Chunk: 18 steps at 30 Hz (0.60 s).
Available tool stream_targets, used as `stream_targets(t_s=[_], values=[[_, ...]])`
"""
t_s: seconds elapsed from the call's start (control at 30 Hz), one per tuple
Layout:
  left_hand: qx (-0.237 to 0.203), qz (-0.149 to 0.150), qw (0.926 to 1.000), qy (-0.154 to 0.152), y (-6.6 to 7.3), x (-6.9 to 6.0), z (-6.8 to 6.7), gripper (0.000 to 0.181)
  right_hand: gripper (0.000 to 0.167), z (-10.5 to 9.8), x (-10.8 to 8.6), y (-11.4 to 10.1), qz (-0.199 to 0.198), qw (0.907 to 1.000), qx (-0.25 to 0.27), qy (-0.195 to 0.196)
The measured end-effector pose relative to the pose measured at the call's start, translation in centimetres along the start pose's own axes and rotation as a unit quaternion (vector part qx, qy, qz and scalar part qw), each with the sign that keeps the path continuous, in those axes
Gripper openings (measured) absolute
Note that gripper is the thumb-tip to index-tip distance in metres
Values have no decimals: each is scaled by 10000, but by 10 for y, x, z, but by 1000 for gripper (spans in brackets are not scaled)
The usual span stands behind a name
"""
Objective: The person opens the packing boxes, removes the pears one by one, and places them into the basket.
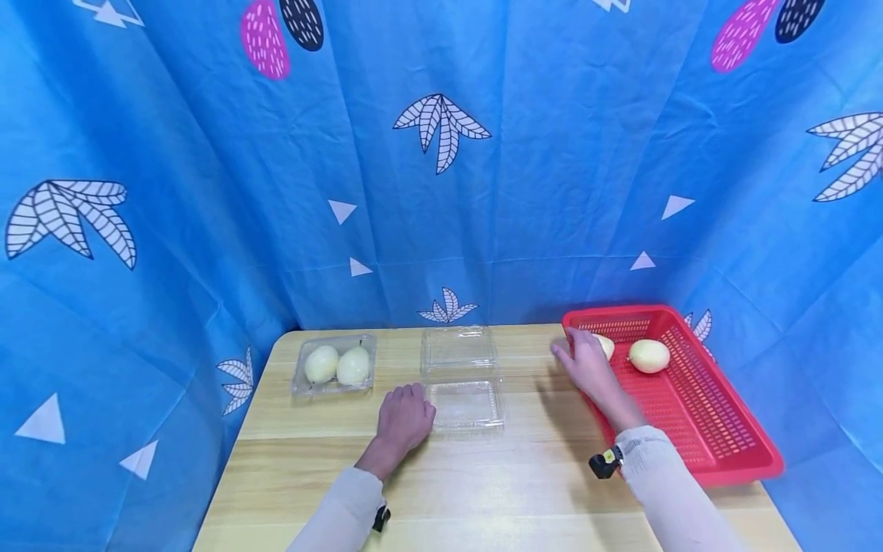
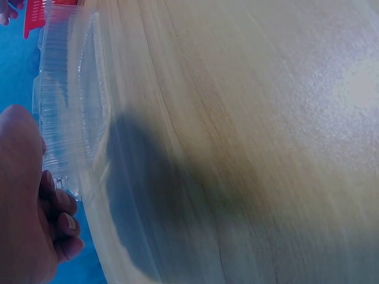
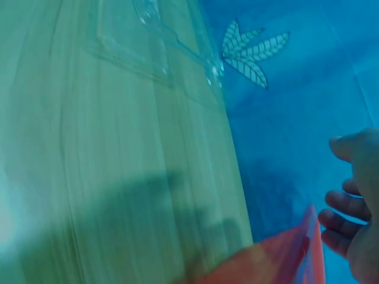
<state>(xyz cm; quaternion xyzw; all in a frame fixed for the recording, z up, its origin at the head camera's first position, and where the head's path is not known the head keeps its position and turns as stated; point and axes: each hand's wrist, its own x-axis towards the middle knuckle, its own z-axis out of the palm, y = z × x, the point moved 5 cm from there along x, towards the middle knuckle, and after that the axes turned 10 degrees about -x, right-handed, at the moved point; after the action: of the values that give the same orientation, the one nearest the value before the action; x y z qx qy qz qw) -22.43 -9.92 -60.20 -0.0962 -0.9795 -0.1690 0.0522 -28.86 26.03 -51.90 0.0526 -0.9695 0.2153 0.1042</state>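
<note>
An open clear plastic clamshell box [image 1: 465,404] lies on the table, its lid [image 1: 458,347] folded back toward the curtain. My left hand [image 1: 405,418] holds the left edge of this box, thumb and curled fingers around it in the left wrist view. My right hand [image 1: 589,368] is over the left rim of a red plastic basket [image 1: 690,437]. Its fingers are apart and loosely bent, with nothing between them in the right wrist view. Beside it in the basket is a pale yellow pear [image 1: 605,346], partly hidden by the hand. Another pear [image 1: 649,356] lies to its right.
At the back left, a clear plastic box [image 1: 303,381] contains two pale pears [image 1: 354,366]. The wooden table [image 1: 510,491] ends at a blue patterned curtain [image 1: 441,230] behind and on both sides. The basket's raised walls stand along the right edge.
</note>
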Motion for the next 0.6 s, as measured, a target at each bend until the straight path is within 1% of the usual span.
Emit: stream_targets(t_s=[0.13, 0.3, 0.47, 0.6], values=[[-10, -1, 10000, -19, 0, -1, -1, 25, 52, 12, -3, -13, -114, 9998, 36, -136], [43, 13, 10000, -20, -1, -1, 0, 25, 47, 24, -6, -29, -383, 9992, -14, -116], [50, -31, 10000, -60, -1, 0, 2, 26, 41, 36, -12, -40, -598, 9980, -197, -70], [25, -66, 10000, -55, 0, 0, 1, 27, 36, 48, -18, -49, -924, 9945, -495, 7]])
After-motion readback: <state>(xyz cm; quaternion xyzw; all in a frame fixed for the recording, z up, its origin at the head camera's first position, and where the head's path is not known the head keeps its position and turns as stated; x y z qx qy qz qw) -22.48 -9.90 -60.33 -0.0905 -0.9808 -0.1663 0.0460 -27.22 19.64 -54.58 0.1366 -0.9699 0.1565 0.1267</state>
